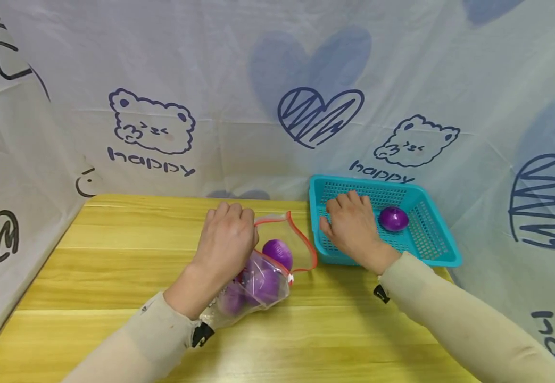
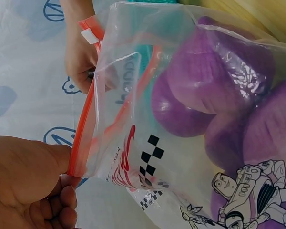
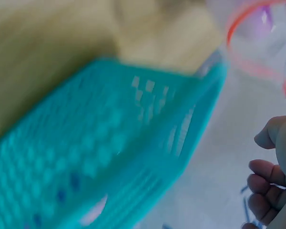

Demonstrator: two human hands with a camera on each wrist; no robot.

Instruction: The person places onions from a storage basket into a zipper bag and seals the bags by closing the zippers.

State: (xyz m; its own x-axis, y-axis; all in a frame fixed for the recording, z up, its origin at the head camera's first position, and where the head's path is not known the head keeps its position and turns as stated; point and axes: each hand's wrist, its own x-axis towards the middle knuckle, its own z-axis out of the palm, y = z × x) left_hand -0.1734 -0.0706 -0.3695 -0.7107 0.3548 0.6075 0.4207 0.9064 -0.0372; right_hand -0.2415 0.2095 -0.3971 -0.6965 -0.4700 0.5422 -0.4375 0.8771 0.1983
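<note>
Nearest, two pale sleeves (image 1: 133, 340) reach forward from behind the hands, a black strap (image 1: 203, 334) at the left wrist and another black strap (image 1: 381, 293) at the right; beneath both hands spreads a yellow wooden surface (image 1: 114, 276).

Below the left hand (image 1: 226, 236) and to its right is a clear plastic bag (image 2: 152, 157); printed on it are a black checkered pattern, red lettering and a cartoon figure; through the plastic show several purple onions (image 1: 264, 284), one of them (image 1: 277, 254) close to the mouth, just right of the left hand; the left hand pinches the red zip edge (image 2: 81, 136) between thumb and fingers; the mouth gapes toward the right hand, and a white slider (image 1: 290, 278) sits at one corner.

The right hand (image 1: 354, 226) is above the left part of a blue-green basket (image 1: 442, 229), thumb apart from loosely bent fingers, nothing in its grasp; a single purple onion (image 1: 394, 218) lies in the basket, to the right of that hand; the basket is blurred in the right wrist view.

Beyond both hands hangs a pale cloth (image 1: 229, 69) with hearts, bear faces and the word "happy".
</note>
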